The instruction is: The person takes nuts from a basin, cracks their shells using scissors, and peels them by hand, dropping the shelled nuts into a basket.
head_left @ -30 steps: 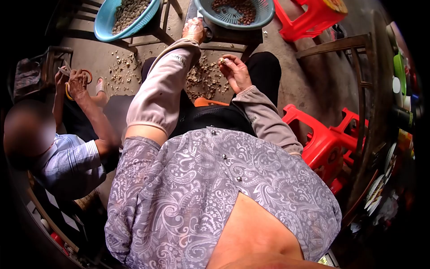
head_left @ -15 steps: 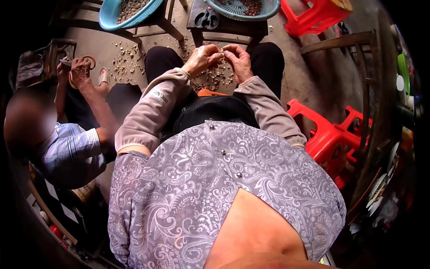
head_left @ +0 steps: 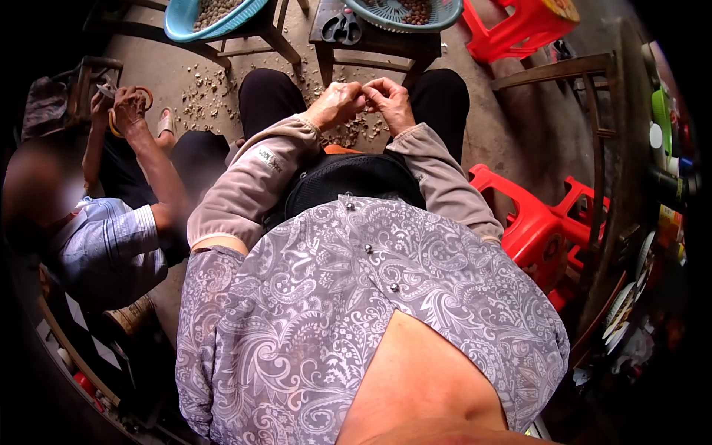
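My left hand (head_left: 337, 104) and my right hand (head_left: 390, 102) meet fingertip to fingertip above the floor between my knees. Both are closed in a pinch, and whatever small thing lies between the fingers is hidden. Broken shell pieces (head_left: 204, 100) litter the floor below and to the left. Ahead of my hands, a blue-green slotted basket (head_left: 445, 16) with reddish-brown nuts (head_left: 415, 10) sits on a dark wooden stool (head_left: 382, 46). Black-handled scissors (head_left: 343, 28) lie on the same stool, left of the basket.
A blue basin (head_left: 178, 22) of round brown nuts (head_left: 215, 12) rests on another wooden seat. At left, a seated person's hand (head_left: 128, 107) holds orange-handled scissors (head_left: 145, 96). Red plastic stools (head_left: 530, 241) and a wooden chair (head_left: 556, 73) stand at right.
My fingertips have drawn closer together, and the small pale piece that showed between them is now hidden. The view has shifted slightly. The other person's hands stay nearly in place.
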The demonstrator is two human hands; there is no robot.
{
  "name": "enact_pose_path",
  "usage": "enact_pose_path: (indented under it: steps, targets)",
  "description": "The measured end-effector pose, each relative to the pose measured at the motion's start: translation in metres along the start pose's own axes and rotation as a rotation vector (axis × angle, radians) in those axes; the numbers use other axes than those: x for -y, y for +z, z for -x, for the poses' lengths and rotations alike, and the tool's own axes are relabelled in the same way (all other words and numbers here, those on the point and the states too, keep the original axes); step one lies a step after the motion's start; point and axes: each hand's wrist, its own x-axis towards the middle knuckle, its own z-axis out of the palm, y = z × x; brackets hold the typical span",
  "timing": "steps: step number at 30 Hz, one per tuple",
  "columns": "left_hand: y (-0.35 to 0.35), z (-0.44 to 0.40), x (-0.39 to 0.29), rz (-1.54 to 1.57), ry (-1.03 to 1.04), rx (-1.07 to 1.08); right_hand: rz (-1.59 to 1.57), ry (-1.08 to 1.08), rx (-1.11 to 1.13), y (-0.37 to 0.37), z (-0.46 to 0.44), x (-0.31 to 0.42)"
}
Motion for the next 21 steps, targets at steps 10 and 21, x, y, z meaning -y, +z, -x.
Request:
enact_pose_path:
  steps: [10,21]
  targets:
    - [0.012,0.000,0.030,-0.095,0.116,-0.035,-0.075,0.125,0.052,-0.001,-0.003,-0.006]
    - [0.001,-0.001,0.025,0.835,-0.330,0.054,-0.485,0.216,-0.007,-0.002,-0.007,-0.004]
